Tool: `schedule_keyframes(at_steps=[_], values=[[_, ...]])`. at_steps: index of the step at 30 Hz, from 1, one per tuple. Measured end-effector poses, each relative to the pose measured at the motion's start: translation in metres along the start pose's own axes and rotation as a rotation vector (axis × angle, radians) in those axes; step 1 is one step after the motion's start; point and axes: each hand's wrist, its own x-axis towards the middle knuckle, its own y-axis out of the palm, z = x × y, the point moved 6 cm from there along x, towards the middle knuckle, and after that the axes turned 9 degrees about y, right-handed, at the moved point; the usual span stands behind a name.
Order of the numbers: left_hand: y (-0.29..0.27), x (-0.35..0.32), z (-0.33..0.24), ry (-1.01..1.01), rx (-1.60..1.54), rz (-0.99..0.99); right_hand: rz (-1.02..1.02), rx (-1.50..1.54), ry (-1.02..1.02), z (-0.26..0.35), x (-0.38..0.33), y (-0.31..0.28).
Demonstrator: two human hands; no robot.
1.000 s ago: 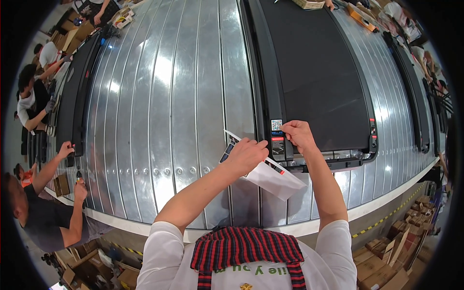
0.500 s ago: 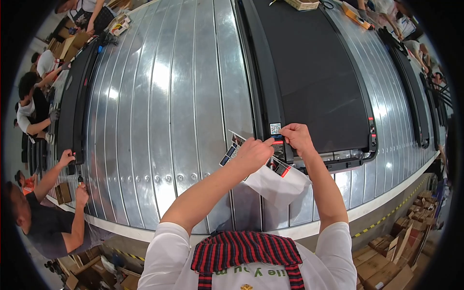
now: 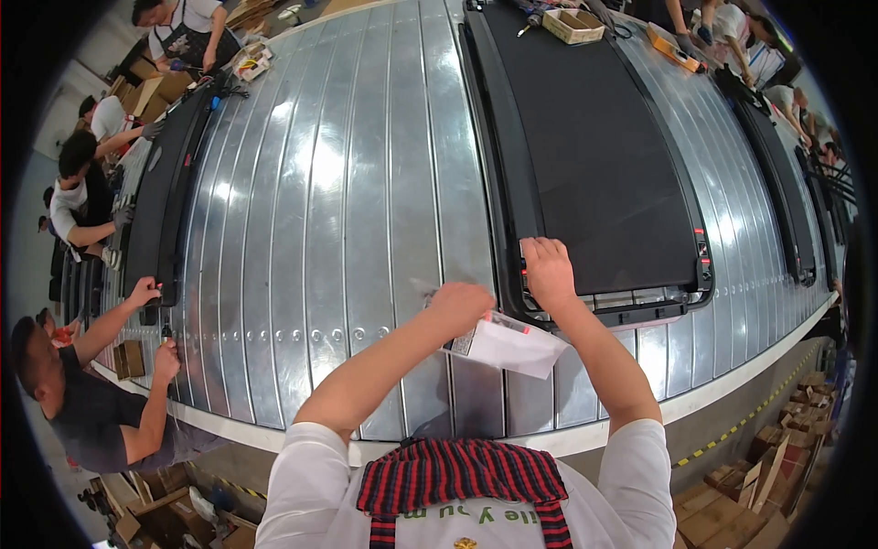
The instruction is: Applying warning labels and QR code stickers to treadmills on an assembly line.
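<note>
My left hand (image 3: 460,306) holds a white sheet of sticker backing (image 3: 505,343) over the ribbed metal conveyor (image 3: 347,210). My right hand (image 3: 547,270) lies flat with its fingers spread on the near left corner of a black treadmill (image 3: 604,156), pressing on its dark side rail. Small red marks show on the rail beside the fingers. What lies under the palm is hidden.
A second black treadmill (image 3: 160,210) lies at the left, where several people work; one person (image 3: 82,393) reaches onto the conveyor edge. More treadmills and people are at the far right. A cardboard box (image 3: 572,23) sits on the treadmill's far end. Cartons (image 3: 759,476) lie on the floor.
My left hand has drawn back toward me with the white sheet, away from the treadmill corner. My right hand has flattened onto the rail where both hands were working.
</note>
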Motion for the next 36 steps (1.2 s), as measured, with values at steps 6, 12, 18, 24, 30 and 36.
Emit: schedule_keyframes(at_steps=[6, 12, 18, 24, 30, 36], values=[[-0.055, -0.105, 0.014, -0.353, -0.816, -0.037, 0.056, 0.025, -0.03, 0.007, -0.013, -0.004], [-0.068, -0.132, -0.005, -0.36, -1.284, -0.342, -0.069, 0.312, 0.04, -0.042, -0.021, 0.055], [-0.069, -0.178, -0.001, -0.357, -1.582, -0.735, 0.396, 1.154, 0.652, 0.017, -0.033, 0.002], [-0.069, -0.208, -0.005, -0.328, -1.677, -0.896, 0.535, 1.779, 0.573, 0.103, -0.055, -0.05], [-0.063, -0.243, -0.016, -0.247, -1.698, -0.915, 0.307, 1.603, 0.598, 0.145, -0.061, -0.112], [-0.069, -0.266, -0.054, -0.077, -1.742, -0.844, 0.096, 1.617, 0.518, 0.186, -0.069, -0.15]])
